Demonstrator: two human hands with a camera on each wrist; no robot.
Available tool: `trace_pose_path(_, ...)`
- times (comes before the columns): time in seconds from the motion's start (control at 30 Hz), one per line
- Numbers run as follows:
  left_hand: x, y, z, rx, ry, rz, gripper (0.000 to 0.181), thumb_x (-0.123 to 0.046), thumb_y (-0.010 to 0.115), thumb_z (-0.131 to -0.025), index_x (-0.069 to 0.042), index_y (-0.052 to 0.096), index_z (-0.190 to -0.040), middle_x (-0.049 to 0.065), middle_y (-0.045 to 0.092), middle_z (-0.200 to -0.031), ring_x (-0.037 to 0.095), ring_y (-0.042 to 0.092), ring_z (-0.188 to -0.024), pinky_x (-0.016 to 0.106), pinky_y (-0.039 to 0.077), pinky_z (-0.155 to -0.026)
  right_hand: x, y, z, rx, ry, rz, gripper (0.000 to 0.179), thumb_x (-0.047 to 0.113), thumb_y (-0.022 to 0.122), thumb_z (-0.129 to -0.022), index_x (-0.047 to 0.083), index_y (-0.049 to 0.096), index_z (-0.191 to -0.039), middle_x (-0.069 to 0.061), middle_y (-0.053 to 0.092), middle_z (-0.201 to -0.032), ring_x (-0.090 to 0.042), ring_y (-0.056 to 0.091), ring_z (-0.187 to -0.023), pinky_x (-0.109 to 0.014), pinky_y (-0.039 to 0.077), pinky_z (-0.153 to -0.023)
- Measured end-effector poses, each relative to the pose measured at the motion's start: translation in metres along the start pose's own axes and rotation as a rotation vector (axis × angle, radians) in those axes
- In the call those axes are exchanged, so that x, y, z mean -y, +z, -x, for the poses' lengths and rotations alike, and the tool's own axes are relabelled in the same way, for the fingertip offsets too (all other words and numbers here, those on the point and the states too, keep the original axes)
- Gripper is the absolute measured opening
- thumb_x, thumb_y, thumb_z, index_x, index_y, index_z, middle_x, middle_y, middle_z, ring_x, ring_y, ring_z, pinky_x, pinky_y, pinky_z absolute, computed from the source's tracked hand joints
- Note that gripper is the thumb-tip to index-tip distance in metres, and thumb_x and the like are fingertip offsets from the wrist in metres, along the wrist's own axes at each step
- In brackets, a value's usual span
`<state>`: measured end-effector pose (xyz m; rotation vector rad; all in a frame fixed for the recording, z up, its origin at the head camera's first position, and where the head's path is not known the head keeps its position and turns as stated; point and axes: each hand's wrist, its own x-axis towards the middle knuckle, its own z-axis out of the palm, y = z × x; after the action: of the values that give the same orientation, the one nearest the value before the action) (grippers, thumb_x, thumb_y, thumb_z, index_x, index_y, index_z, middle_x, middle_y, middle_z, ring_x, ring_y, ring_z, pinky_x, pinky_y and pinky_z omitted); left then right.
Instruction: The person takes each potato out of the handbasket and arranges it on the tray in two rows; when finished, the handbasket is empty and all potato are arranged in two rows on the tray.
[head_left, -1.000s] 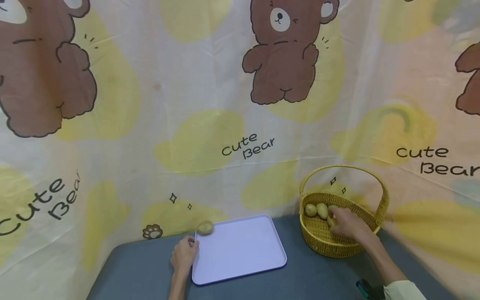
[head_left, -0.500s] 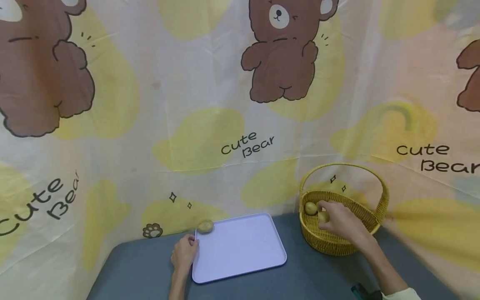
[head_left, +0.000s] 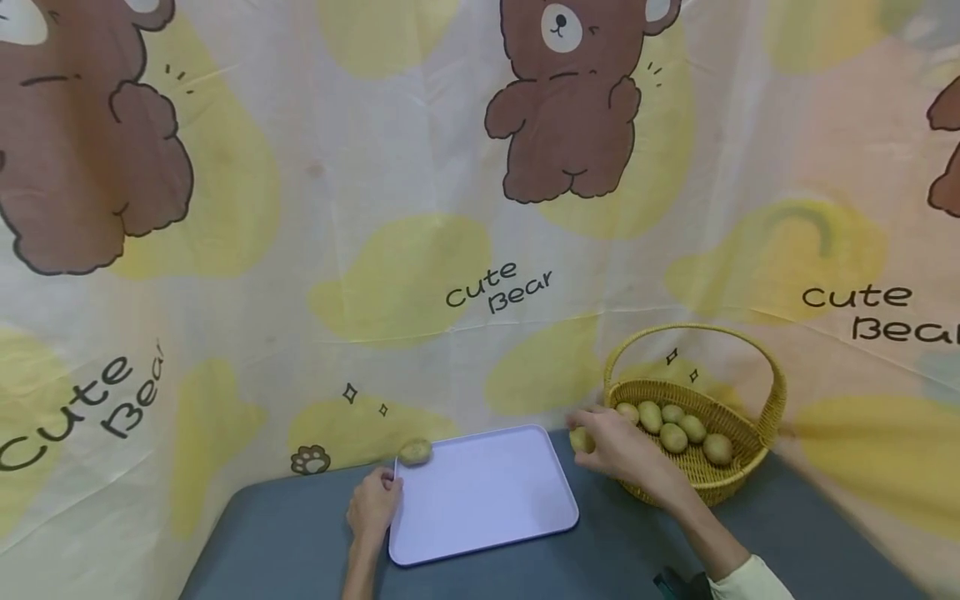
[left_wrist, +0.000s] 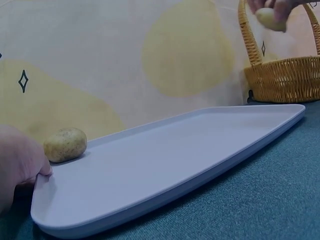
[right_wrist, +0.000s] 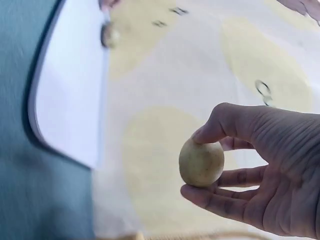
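Head cam looks fwd/down; closer wrist cams share tray (head_left: 483,496).

The right hand (head_left: 618,450), over the potatoes in the basket (head_left: 723,492) a second earlier, lifted one potato (right_wrist: 201,162) out and swung it across toward the tray (head_left: 483,500), its sleeve (head_left: 750,579) following, which uncovered several other potatoes (head_left: 673,437) inside the basket.
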<state>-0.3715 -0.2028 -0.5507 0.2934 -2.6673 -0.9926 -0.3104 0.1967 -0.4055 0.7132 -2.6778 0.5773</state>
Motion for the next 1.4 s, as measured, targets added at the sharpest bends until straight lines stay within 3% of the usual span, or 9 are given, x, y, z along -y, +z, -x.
trace_pose_path(0.2, 0.000, 0.003, -0.002, -0.008, 0.003, 0.005, 0.024, -0.021, 0.068, -0.094, -0.002, 0.073, -0.108, 0.012, 0.075, -0.092, 0.027, 0.068, -0.077, 0.043, 0.047, -0.063, 0.017, 0.037, -0.036, 0.117, -0.040, -0.055, 0.034, 0.003, 0.078, -0.083, 0.011, 0.069, -0.115, -0.005, 0.063, -0.098, -0.008, 0.049, -0.070, -0.021, 0.041, -0.058)
trace_pose_path(0.4, 0.001, 0.004, -0.004, -0.013, -0.008, 0.006, 0.023, -0.022, 0.068, -0.095, -0.004, 0.073, -0.109, 0.011, 0.075, -0.093, 0.027, 0.068, -0.080, 0.044, 0.047, -0.066, 0.033, 0.082, -0.074, 0.209, -0.077, -0.089, 0.034, 0.004, 0.080, -0.086, 0.014, 0.071, -0.118, -0.004, 0.060, -0.099, -0.012, 0.049, -0.080, -0.022, 0.043, -0.065)
trace_pose_path(0.53, 0.000, 0.004, -0.004, -0.021, 0.000, 0.011, 0.023, -0.022, 0.068, -0.094, -0.005, 0.074, -0.108, 0.010, 0.076, -0.094, 0.028, 0.069, -0.081, 0.044, 0.048, -0.066, 0.037, 0.112, -0.097, 0.192, -0.107, -0.082, 0.033, 0.003, 0.080, -0.086, 0.012, 0.072, -0.116, -0.004, 0.062, -0.098, -0.012, 0.049, -0.082, -0.024, 0.043, -0.069)
trace_pose_path(0.7, 0.002, 0.003, -0.005, -0.018, -0.001, 0.010, 0.023, -0.022, 0.068, -0.094, -0.005, 0.074, -0.108, 0.011, 0.076, -0.094, 0.028, 0.069, -0.081, 0.044, 0.048, -0.066, 0.037, 0.149, -0.118, 0.095, -0.124, -0.079, 0.031, 0.004, 0.083, -0.084, 0.003, 0.068, -0.111, -0.010, 0.069, -0.099, -0.018, 0.059, -0.086, -0.032, 0.051, -0.077)
trace_pose_path(0.8, 0.002, 0.003, -0.005, -0.003, -0.007, 0.004, 0.023, -0.022, 0.068, -0.094, -0.005, 0.073, -0.109, 0.010, 0.076, -0.094, 0.027, 0.069, -0.081, 0.045, 0.048, -0.066, 0.036, 0.168, -0.126, 0.049, -0.098, -0.078, 0.028, 0.004, 0.082, -0.085, -0.001, 0.067, -0.108, -0.012, 0.071, -0.100, -0.024, 0.065, -0.092, -0.037, 0.055, -0.085)
trace_pose_path(1.0, 0.000, 0.002, -0.004, 0.013, -0.009, 0.019, 0.024, -0.022, 0.068, -0.094, -0.004, 0.073, -0.109, 0.011, 0.075, -0.094, 0.027, 0.069, -0.081, 0.045, 0.048, -0.066, 0.034, 0.190, -0.131, 0.032, -0.077, -0.025, 0.012, 0.002, 0.073, -0.092, -0.001, 0.074, -0.104, -0.012, 0.073, -0.104, -0.027, 0.068, -0.103, -0.039, 0.056, -0.094)
trace_pose_path(1.23, 0.002, 0.001, -0.003, 0.015, -0.014, 0.017, 0.023, -0.021, 0.068, -0.095, -0.004, 0.073, -0.110, 0.010, 0.074, -0.093, 0.025, 0.067, -0.079, 0.042, 0.046, -0.065, 0.038, 0.201, -0.126, -0.042, -0.127, 0.136, 0.007, 0.011, 0.074, -0.095, 0.007, 0.077, -0.100, -0.007, 0.075, -0.099, -0.023, 0.068, -0.097, -0.036, 0.053, -0.090)
trace_pose_path(1.4, 0.001, 0.000, -0.003, 0.015, -0.013, 0.021, 0.024, -0.021, 0.069, -0.095, -0.003, 0.073, -0.110, 0.011, 0.075, -0.093, 0.026, 0.068, -0.080, 0.041, 0.046, -0.064, 0.038, 0.200, -0.125, -0.034, -0.119, 0.129, 0.008, 0.008, 0.074, -0.094, 0.007, 0.077, -0.102, -0.008, 0.076, -0.103, -0.024, 0.069, -0.099, -0.036, 0.055, -0.089)
